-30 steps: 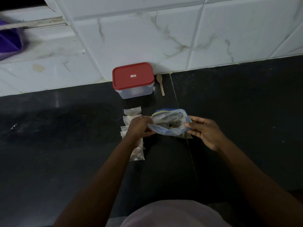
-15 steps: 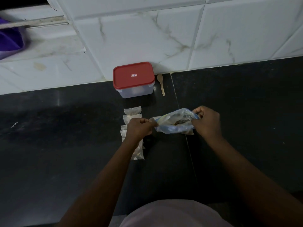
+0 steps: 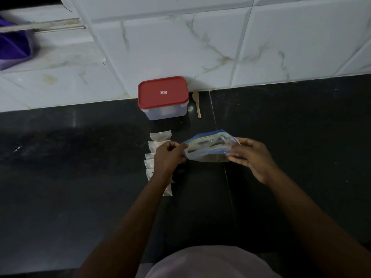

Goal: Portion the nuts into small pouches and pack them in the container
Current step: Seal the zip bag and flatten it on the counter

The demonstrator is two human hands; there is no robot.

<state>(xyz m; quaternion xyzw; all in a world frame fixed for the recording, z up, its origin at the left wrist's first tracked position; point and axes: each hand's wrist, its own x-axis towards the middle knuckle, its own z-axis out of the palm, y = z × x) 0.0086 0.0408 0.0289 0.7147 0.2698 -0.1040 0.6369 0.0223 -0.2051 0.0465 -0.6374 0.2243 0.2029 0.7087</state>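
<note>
Dark surface point(image 3: 80, 177) seen from above, with a white marble-patterned tiled wall point(image 3: 180, 47) along its far edge. A clear container point(image 3: 166, 113) stands at the middle of the far edge, against the wall, with its red lid point(image 3: 163, 97) on. A wooden spoon point(image 3: 197, 104) lies just beside the container on its right, bowl toward the wall. A row of small pouches point(image 3: 160, 136) runs from just in front of the container toward the near edge. The left forearm lies over the nearer pouches and hides part of the row. A purple cloth point(image 3: 12, 47) shows at the far left, above the surface.

A clear zip bag point(image 3: 208, 149) with a blue strip is held between the two hands just above the surface, right of the pouch row. Its contents cannot be made out in the dim light. The left hand point(image 3: 167, 157) is knuckles-up, its grip pinched on the bag's left end. The right hand point(image 3: 251, 155) has its fingers under and its thumb over the bag's right end, the grip clamped there. Both forearms reach in from the near edge.
</note>
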